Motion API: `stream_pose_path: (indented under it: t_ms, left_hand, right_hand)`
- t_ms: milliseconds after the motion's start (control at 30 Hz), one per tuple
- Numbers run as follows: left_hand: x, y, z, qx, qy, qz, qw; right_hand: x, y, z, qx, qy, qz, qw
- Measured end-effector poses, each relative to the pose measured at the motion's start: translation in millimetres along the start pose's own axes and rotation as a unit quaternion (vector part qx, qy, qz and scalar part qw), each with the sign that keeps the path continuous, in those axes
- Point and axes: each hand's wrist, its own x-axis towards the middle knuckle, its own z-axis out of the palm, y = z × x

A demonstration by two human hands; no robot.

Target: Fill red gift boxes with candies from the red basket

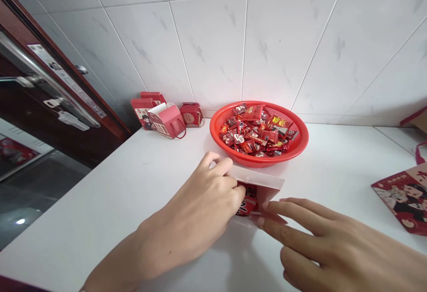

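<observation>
An open paper box [267, 194] stands on the white table in front of the red basket, its pale flaps spread and red-wrapped candy [248, 203] showing inside. My left hand [213, 194] is bent over the box's left side, fingers curled, some of them reaching into the opening; what they hold, if anything, is hidden. My right hand [316, 234] has its fingers stretched out and apart, with fingertips touching the right side and near flap of the box. The red plastic basket [302, 143] behind holds several wrapped candies [255, 131].
Red gift boxes [167, 120] and a smaller red box [191, 115] stand at the back left by the tiled wall. A printed red box [403, 198] lies at the right. A dark door [50, 87] is beyond the table's left edge.
</observation>
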Motion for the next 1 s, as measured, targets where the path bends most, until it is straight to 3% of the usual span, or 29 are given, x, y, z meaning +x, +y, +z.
stream_pose_path:
  t_ms: [367, 600, 1000]
  left_hand:
    - [5.3, -0.1, 5.6, 0.011, -0.014, -0.003, 1.000]
    - [1.8, -0.3, 3.1, -0.032, -0.022, 0.000, 0.999]
    - [0.7, -3.5, 5.8, -0.060, 0.013, -0.004, 0.998]
  right_hand:
    - [3.1, 0.3, -0.2, -0.003, -0.003, 0.015, 1.000]
    - [0.9, -4.4, 4.0, 0.007, 0.012, 0.006, 1.000]
    - [1.4, -4.0, 5.4, 0.018, 0.003, 0.003, 1.000]
